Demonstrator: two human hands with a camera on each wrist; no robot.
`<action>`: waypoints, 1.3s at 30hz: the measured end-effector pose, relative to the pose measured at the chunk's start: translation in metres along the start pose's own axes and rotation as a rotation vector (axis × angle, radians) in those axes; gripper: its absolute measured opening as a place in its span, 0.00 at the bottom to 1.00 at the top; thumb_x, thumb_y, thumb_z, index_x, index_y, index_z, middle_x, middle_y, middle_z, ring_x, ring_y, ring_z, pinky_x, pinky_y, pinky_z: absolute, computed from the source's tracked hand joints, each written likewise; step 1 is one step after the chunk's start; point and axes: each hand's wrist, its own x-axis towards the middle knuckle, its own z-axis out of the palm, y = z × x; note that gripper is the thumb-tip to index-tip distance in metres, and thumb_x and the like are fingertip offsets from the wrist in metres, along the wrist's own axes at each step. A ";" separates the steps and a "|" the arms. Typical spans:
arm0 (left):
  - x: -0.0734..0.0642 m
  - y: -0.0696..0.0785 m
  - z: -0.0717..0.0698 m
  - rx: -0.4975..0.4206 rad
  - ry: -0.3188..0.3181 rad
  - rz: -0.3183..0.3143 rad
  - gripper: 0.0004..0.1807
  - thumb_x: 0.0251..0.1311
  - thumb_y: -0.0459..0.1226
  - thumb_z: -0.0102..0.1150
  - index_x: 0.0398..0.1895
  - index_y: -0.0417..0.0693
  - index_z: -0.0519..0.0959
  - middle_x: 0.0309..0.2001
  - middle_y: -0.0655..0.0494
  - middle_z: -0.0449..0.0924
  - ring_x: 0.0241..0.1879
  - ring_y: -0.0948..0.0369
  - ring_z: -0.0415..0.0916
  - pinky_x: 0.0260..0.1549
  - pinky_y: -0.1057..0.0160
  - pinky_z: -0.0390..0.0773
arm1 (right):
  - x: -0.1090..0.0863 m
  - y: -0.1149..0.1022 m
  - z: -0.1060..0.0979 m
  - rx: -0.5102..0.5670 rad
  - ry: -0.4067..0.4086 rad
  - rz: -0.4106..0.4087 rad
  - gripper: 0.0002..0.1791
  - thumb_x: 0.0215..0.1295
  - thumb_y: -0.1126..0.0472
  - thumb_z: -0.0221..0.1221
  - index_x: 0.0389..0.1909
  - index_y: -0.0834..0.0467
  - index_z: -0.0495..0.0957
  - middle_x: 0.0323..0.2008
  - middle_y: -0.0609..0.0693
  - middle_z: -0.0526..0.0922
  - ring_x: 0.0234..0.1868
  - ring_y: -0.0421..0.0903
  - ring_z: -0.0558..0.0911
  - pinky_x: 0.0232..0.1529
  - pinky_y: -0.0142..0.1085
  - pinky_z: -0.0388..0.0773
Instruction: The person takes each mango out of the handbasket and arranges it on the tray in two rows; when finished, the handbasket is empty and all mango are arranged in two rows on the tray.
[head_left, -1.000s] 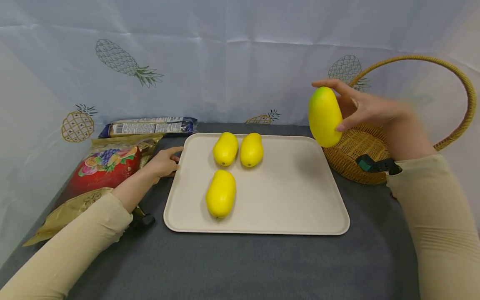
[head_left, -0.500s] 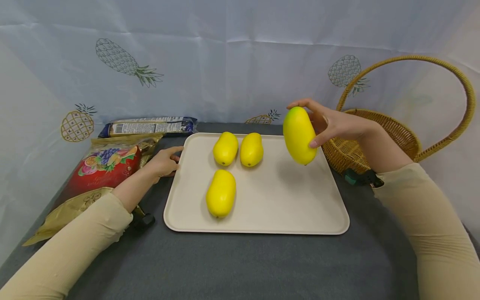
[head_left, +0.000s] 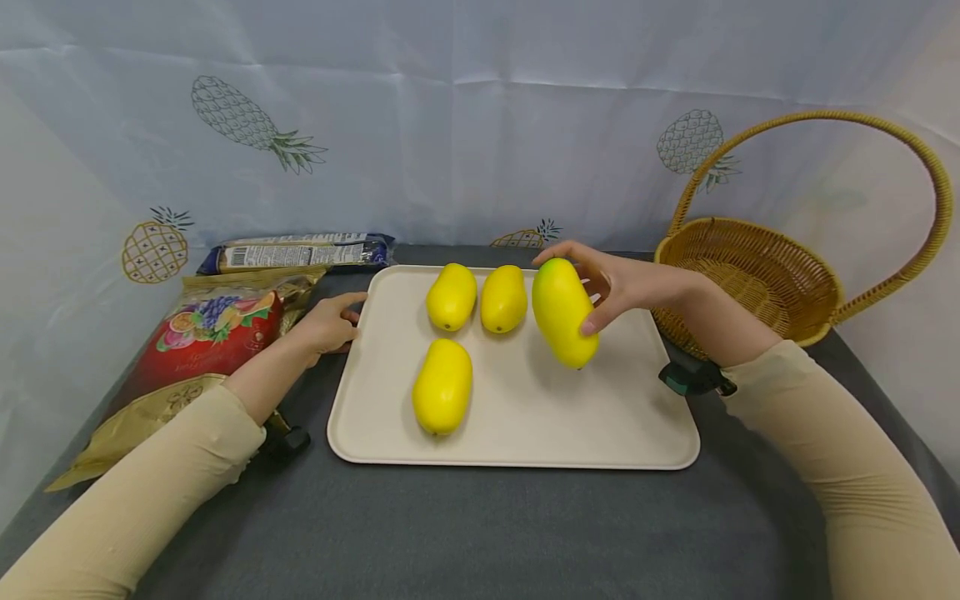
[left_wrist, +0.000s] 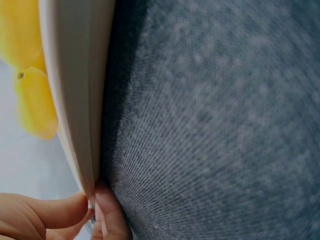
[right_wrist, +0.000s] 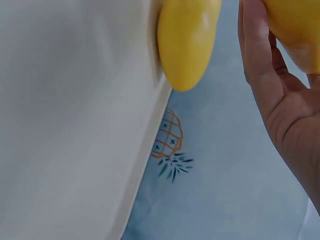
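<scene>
My right hand (head_left: 611, 282) grips a yellow mango (head_left: 564, 315) with a green-tinged top, thumb on its near side, above the right half of a cream tray (head_left: 517, 450). In the right wrist view the held mango (right_wrist: 297, 30) is partly cut off by the frame. Three more mangoes lie on the tray: one at back left (head_left: 451, 298), a second mango (head_left: 503, 300) beside it, and a third mango (head_left: 442, 388) nearer the front. At the tray's left edge, my left hand (head_left: 327, 325) pinches the rim between thumb (left_wrist: 67, 210) and fingers.
Right of the tray stands a wicker basket (head_left: 780, 275) with a tall arched handle. On the left lie a red and gold snack bag (head_left: 202, 333) and a long blue-and-white packet (head_left: 300, 252). A pineapple-print curtain (head_left: 450, 125) hangs behind the grey cloth (head_left: 480, 533).
My right hand has carried the mango from beside the basket leftward and down over the tray, closer to the other mangoes. The left hand stays at the tray's rim.
</scene>
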 end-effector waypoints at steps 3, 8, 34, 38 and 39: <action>0.001 -0.001 0.000 -0.002 0.003 -0.002 0.39 0.69 0.27 0.44 0.81 0.47 0.43 0.62 0.33 0.62 0.41 0.57 0.71 0.33 0.69 0.74 | 0.005 0.002 0.008 0.011 -0.014 0.028 0.51 0.53 0.63 0.70 0.73 0.48 0.50 0.60 0.57 0.70 0.57 0.59 0.75 0.55 0.50 0.77; 0.000 0.000 0.000 0.001 0.002 0.011 0.39 0.69 0.26 0.44 0.80 0.46 0.43 0.60 0.35 0.63 0.39 0.58 0.70 0.33 0.68 0.74 | 0.012 0.006 0.020 -0.005 -0.027 0.074 0.50 0.51 0.58 0.72 0.71 0.49 0.52 0.62 0.58 0.70 0.57 0.55 0.78 0.56 0.46 0.78; -0.003 0.003 0.000 0.005 -0.010 -0.004 0.38 0.71 0.27 0.44 0.81 0.46 0.42 0.63 0.33 0.61 0.46 0.53 0.72 0.39 0.66 0.77 | 0.032 0.018 0.058 0.014 -0.120 0.166 0.48 0.52 0.51 0.73 0.69 0.46 0.54 0.67 0.51 0.63 0.65 0.53 0.70 0.65 0.47 0.69; -0.003 0.003 0.000 -0.002 -0.008 -0.010 0.39 0.71 0.27 0.44 0.81 0.46 0.42 0.62 0.34 0.62 0.44 0.55 0.71 0.37 0.67 0.76 | 0.036 0.019 0.061 0.006 -0.128 0.166 0.48 0.52 0.51 0.73 0.68 0.47 0.54 0.66 0.51 0.63 0.65 0.53 0.69 0.69 0.50 0.65; -0.002 0.003 0.000 -0.003 -0.008 -0.009 0.39 0.71 0.27 0.44 0.81 0.46 0.42 0.62 0.34 0.62 0.44 0.55 0.71 0.36 0.67 0.76 | 0.037 0.020 0.062 0.006 -0.130 0.169 0.47 0.51 0.51 0.73 0.68 0.47 0.55 0.66 0.51 0.64 0.65 0.53 0.69 0.70 0.50 0.64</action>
